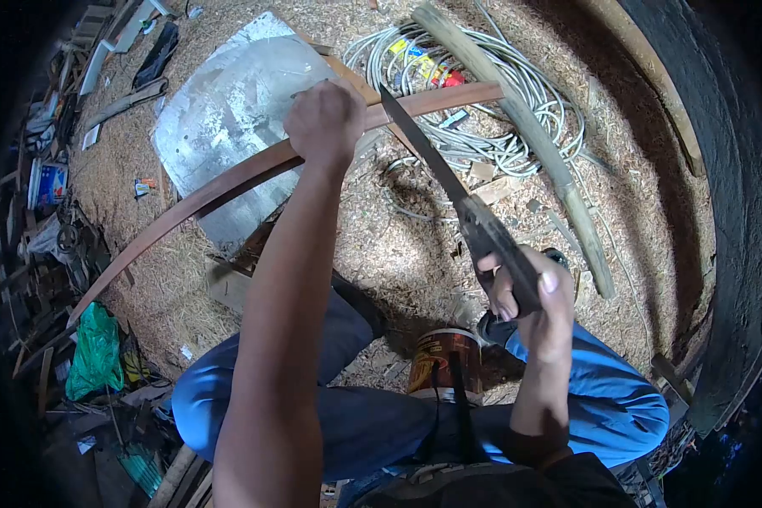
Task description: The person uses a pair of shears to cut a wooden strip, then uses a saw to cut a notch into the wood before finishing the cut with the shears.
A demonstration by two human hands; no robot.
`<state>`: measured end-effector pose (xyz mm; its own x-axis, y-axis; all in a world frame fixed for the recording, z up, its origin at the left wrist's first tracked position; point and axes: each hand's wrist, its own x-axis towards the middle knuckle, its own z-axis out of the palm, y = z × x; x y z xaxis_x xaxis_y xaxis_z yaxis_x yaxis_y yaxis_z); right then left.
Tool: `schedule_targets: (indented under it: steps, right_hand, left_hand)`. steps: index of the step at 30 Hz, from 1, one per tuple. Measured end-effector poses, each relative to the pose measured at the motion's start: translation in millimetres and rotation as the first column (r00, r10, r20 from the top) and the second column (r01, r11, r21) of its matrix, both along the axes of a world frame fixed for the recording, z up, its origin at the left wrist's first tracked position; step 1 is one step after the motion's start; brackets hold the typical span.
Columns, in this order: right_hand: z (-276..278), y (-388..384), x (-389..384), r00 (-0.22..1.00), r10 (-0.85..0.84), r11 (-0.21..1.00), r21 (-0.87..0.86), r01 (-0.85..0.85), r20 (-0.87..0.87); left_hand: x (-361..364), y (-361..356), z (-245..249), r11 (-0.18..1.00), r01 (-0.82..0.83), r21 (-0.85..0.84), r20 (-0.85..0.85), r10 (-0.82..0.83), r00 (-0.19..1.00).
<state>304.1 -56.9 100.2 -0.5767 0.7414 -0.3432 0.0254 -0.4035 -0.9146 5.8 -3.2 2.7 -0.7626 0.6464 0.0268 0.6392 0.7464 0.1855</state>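
Left hand (323, 123) is clenched around the wooden strip (186, 203), partway along its length. The strip is long, thin and bowed. It probably flexes under load, so a hold close to the blade should keep it steadiest. Right hand (538, 309) grasps the knife (423, 148) by the handle, with the blade tip at the strip just beside the left hand. The blade looks heavy and sharp. Beyond the strip, a metal sheet (229, 110) and a cable coil (499, 127) lie on the sawdust floor (398, 245).
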Motion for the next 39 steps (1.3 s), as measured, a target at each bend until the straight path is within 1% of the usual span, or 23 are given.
schedule_targets:
  steps: [1, 4, 6, 8, 9, 10, 12, 13, 14, 16, 17, 19, 20, 21, 22, 24, 26, 28, 29, 34, 36, 37, 39]
  right_hand:
    - [8, 3, -4, 0.997, -0.01, 1.0, 0.014, 0.011, -0.076]
    - [35, 8, -22, 1.0, -0.011, 0.997, 0.07, 0.01, 0.013]
    - [44, 18, -29, 0.999, -0.013, 0.997, 0.071, 0.015, -0.04]
    - [61, 29, -35, 0.964, -0.037, 0.999, 0.023, 0.032, 0.265]
    - [65, 35, -38, 0.94, -0.032, 0.994, 0.11, -0.006, 0.339]
    - [69, 41, -40, 0.944, -0.032, 0.992, 0.129, -0.011, 0.33]
    - [79, 56, -45, 0.956, -0.045, 0.998, -0.035, 0.058, 0.291]
    - [85, 63, -51, 0.952, -0.021, 1.0, -0.009, 0.025, 0.306]
    - [89, 67, -55, 0.956, -0.023, 1.0, 0.008, 0.021, 0.294]
    - [92, 74, -61, 0.919, 0.006, 0.997, 0.072, -0.037, 0.394]
    - [95, 76, -61, 0.893, -0.004, 0.987, 0.147, -0.069, 0.45]
    - [89, 70, -62, 0.902, 0.008, 0.95, 0.279, -0.141, 0.431]
    - [89, 68, -60, 0.902, 0.029, 0.926, 0.329, -0.186, 0.43]
    - [89, 69, -58, 0.907, 0.032, 0.918, 0.346, -0.193, 0.421]
    - [89, 73, -56, 0.931, 0.062, 0.972, 0.191, -0.138, 0.359]
    - [98, 80, -61, 0.97, 0.054, 0.996, -0.076, -0.037, 0.237]
    - [114, 79, -65, 0.983, 0.016, 0.996, -0.091, 0.001, 0.185]
    - [128, 79, -59, 0.993, -0.022, 0.993, -0.114, 0.036, 0.117]
    - [135, 79, -54, 0.997, -0.053, 0.988, -0.145, 0.06, 0.055]
    - [180, 80, -18, 0.999, 0.041, 0.999, -0.031, -0.042, -0.034]
    - [198, 80, -11, 0.992, 0.126, 0.988, 0.091, -0.124, -0.018]
    - [205, 80, -8, 0.991, 0.128, 0.987, 0.097, -0.125, -0.027]
    - [218, 79, -6, 0.977, 0.163, 0.969, 0.21, -0.132, -0.137]
  left_hand:
    - [1, 2, 3, 0.999, -0.029, -0.027, 0.021, 0.03, 0.999]
    - [2, 3, 7, 0.997, -0.053, -0.048, 0.053, 0.055, 0.997]
    - [-1, 2, 8, 0.998, -0.057, -0.039, 0.053, 0.059, 0.997]
    - [-3, -4, 7, 0.999, 0.011, 0.053, 0.102, -0.016, 0.995]
    - [-4, -9, 3, 0.977, 0.049, 0.21, 0.1, -0.071, 0.992]
    - [-6, -13, -1, 0.973, 0.045, 0.228, 0.089, -0.067, 0.994]
    - [-17, -21, -4, 0.835, 0.334, 0.438, 0.009, -0.375, 0.927]
    - [-24, -27, -1, 0.836, 0.412, 0.361, 0.096, -0.473, 0.876]
    - [-30, -35, 2, 0.832, 0.414, 0.369, 0.076, -0.471, 0.879]
    - [-38, -52, 16, 0.692, 0.677, 0.253, -0.031, -0.693, 0.72]
    - [-40, -62, 23, 0.689, 0.679, 0.253, -0.049, -0.692, 0.721]
    - [-45, -83, 37, 0.805, 0.593, -0.03, -0.059, -0.594, 0.802]
    - [-49, -87, 43, 0.81, 0.586, -0.026, -0.076, -0.586, 0.806]
    - [-53, -91, 48, 0.805, 0.583, -0.111, 0.006, -0.586, 0.81]
    - [-57, -91, 50, 0.795, 0.575, -0.19, 0.087, -0.57, 0.817]
    - [-63, -87, 45, 0.768, 0.624, -0.143, 0.047, -0.624, 0.78]
    - [-60, -79, 41, 0.725, 0.683, -0.087, 0.058, -0.681, 0.73]
    - [-51, -70, 54, 0.748, 0.659, -0.081, 0.105, -0.651, 0.752]
    - [-47, -68, 60, 0.758, 0.652, 0.0, 0.128, -0.646, 0.752]
    - [-33, -72, 85, 0.733, 0.646, 0.213, 0.166, -0.679, 0.715]
    - [-24, -77, 95, 0.693, 0.615, 0.375, 0.164, -0.703, 0.692]
    - [-19, -77, 100, 0.693, 0.617, 0.373, 0.154, -0.702, 0.695]
    - [-12, -77, 112, 0.725, 0.538, 0.431, 0.29, -0.675, 0.678]
